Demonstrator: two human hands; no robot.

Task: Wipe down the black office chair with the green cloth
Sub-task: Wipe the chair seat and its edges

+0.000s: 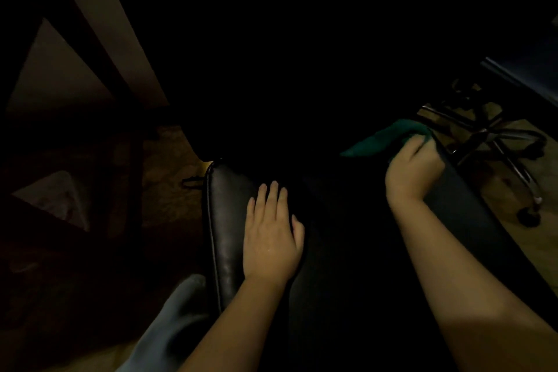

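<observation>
The black office chair [225, 220] fills the dim middle of the view, its padded leather edge with a stitched seam catching some light. My left hand [271, 238] lies flat on that padding, fingers spread, holding nothing. My right hand [412, 170] is closed on the green cloth [383, 140] and presses it against the chair's right edge. Part of the cloth trails out to the left of the hand. Most of the chair's surface is lost in shadow.
A second chair's chrome star base with castors [495, 142] stands on the wooden floor at the right. A dark table frame with pale panels [90, 24] rises at the left. A grey trouser leg [169, 320] shows at the bottom left.
</observation>
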